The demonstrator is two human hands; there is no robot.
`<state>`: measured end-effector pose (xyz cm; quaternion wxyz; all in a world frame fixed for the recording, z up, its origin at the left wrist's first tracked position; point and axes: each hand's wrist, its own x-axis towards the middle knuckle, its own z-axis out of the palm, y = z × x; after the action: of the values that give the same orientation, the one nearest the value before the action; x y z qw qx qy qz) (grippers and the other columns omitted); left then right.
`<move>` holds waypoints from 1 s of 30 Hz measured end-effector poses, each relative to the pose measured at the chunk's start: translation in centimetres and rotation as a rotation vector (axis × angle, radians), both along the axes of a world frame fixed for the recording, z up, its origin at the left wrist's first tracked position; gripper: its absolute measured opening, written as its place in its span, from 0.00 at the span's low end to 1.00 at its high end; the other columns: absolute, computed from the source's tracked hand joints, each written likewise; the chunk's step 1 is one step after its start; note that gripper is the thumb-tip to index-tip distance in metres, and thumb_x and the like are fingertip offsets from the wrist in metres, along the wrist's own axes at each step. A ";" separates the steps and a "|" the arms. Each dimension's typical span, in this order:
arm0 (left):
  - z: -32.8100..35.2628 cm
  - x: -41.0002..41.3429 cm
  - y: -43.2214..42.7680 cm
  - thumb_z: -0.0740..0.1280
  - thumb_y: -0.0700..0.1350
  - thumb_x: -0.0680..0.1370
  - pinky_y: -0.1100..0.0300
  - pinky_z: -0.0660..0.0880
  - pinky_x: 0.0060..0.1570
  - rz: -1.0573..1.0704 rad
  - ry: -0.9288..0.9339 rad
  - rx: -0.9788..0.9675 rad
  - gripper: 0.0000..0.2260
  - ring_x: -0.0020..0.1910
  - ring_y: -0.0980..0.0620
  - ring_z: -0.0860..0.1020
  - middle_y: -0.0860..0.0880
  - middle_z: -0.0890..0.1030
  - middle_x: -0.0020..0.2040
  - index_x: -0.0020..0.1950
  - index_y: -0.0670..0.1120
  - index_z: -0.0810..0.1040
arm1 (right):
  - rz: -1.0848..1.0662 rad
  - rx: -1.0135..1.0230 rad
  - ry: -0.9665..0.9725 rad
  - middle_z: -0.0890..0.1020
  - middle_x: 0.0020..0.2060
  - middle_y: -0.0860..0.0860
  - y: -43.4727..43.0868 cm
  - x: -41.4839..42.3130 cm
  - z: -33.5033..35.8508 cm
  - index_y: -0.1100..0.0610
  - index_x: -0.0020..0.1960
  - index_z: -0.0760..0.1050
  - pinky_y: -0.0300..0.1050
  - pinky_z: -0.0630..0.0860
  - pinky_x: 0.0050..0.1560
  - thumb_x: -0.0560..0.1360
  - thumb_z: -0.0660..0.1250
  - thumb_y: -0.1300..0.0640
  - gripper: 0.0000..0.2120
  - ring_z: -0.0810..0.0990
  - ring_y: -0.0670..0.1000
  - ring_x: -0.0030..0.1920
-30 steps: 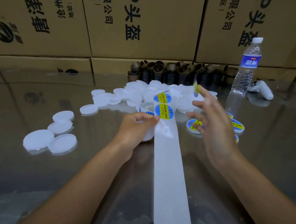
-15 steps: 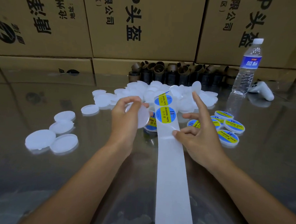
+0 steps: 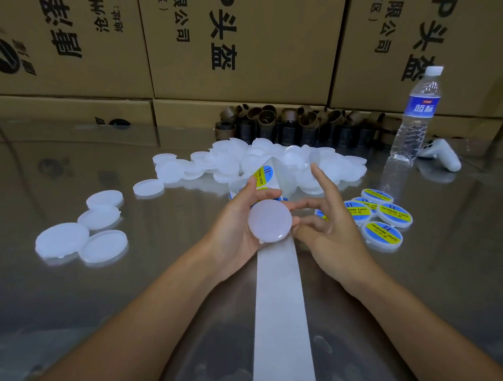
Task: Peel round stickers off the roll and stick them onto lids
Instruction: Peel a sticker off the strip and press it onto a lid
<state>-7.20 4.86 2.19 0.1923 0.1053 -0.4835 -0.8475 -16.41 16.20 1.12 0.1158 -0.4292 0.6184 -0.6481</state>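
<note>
My left hand (image 3: 233, 221) holds a plain white round lid (image 3: 270, 221) just above the white backing strip (image 3: 283, 324), its flat face turned up toward me. A blue and yellow round sticker (image 3: 264, 176) curls up on the strip behind that hand. My right hand (image 3: 333, 230) sits right of the lid with the index finger raised. Its thumb reaches toward the blue edge of a sticker behind the lid, and the lid hides the contact. A heap of plain lids (image 3: 225, 162) lies beyond both hands.
Several stickered lids (image 3: 383, 236) lie to the right and loose plain lids (image 3: 61, 240) to the left on the shiny table. A water bottle (image 3: 416, 118), a white controller (image 3: 441, 156) and brown tubes (image 3: 292, 125) stand before a wall of cardboard boxes (image 3: 238, 42).
My left hand brought the lid down and right, over the strip, turning its flat face up. My right hand lifted off the strip and moved up beside the lid.
</note>
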 end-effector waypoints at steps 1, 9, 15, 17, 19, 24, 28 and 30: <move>-0.1 -0.1 -0.1 0.54 0.58 0.80 0.59 0.81 0.41 0.020 -0.017 0.006 0.21 0.41 0.44 0.84 0.43 0.84 0.45 0.52 0.41 0.74 | -0.040 -0.023 -0.001 0.75 0.45 0.50 0.0 0.0 0.3 0.37 0.62 0.65 0.31 0.75 0.41 0.72 0.63 0.75 0.36 0.77 0.45 0.36; -0.1 -0.4 0.2 0.54 0.57 0.81 0.51 0.75 0.55 0.086 -0.134 -0.024 0.21 0.44 0.41 0.81 0.41 0.82 0.47 0.51 0.40 0.75 | -0.020 -0.191 -0.165 0.82 0.45 0.48 1.2 -0.3 2.0 0.42 0.41 0.79 0.34 0.73 0.43 0.73 0.66 0.68 0.20 0.81 0.43 0.41; -0.2 -0.4 0.2 0.52 0.56 0.82 0.54 0.74 0.53 0.094 -0.167 -0.050 0.22 0.48 0.46 0.78 0.41 0.79 0.52 0.54 0.40 0.74 | 0.261 -0.132 -0.264 0.84 0.46 0.55 1.5 -0.4 2.2 0.46 0.50 0.75 0.44 0.79 0.46 0.71 0.68 0.68 0.18 0.84 0.57 0.43; -0.2 -0.4 0.3 0.50 0.57 0.82 0.54 0.72 0.54 0.049 -0.146 -0.063 0.26 0.50 0.47 0.77 0.38 0.78 0.56 0.63 0.37 0.74 | 0.255 -0.087 -0.241 0.83 0.43 0.55 1.5 -0.3 2.0 0.47 0.53 0.75 0.45 0.79 0.46 0.76 0.62 0.69 0.18 0.83 0.54 0.38; -0.1 -0.4 0.5 0.48 0.57 0.82 0.55 0.71 0.54 -0.006 -0.117 -0.054 0.28 0.47 0.47 0.77 0.39 0.78 0.54 0.68 0.37 0.71 | 0.253 -0.055 -0.218 0.81 0.40 0.55 1.5 -0.1 1.9 0.47 0.52 0.75 0.44 0.78 0.45 0.77 0.61 0.69 0.17 0.79 0.50 0.33; -0.3 -0.8 0.6 0.48 0.57 0.82 0.48 0.69 0.59 0.007 -0.110 -0.026 0.25 0.50 0.43 0.75 0.38 0.77 0.57 0.66 0.40 0.72 | 0.201 0.017 -0.033 0.75 0.34 0.50 1.1 0.3 1.4 0.48 0.53 0.76 0.40 0.71 0.35 0.77 0.61 0.70 0.17 0.72 0.48 0.29; -0.4 -0.8 0.4 0.50 0.57 0.82 0.47 0.67 0.66 0.011 -0.149 -0.050 0.28 0.61 0.42 0.75 0.37 0.74 0.66 0.70 0.38 0.68 | 0.126 0.077 0.196 0.79 0.37 0.49 0.8 0.6 0.8 0.45 0.50 0.76 0.43 0.68 0.35 0.77 0.60 0.70 0.20 0.69 0.51 0.31; -0.3 -0.7 0.6 0.49 0.57 0.82 0.46 0.67 0.66 0.006 -0.154 -0.048 0.28 0.63 0.41 0.74 0.37 0.73 0.67 0.72 0.37 0.66 | 0.091 0.112 0.309 0.81 0.45 0.52 0.8 0.6 0.6 0.41 0.49 0.76 0.43 0.69 0.39 0.77 0.60 0.69 0.22 0.71 0.52 0.36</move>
<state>-7.89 5.44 1.90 0.1595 0.1667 -0.5166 -0.8246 -15.76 16.95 1.71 0.0724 -0.5443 0.6439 -0.5329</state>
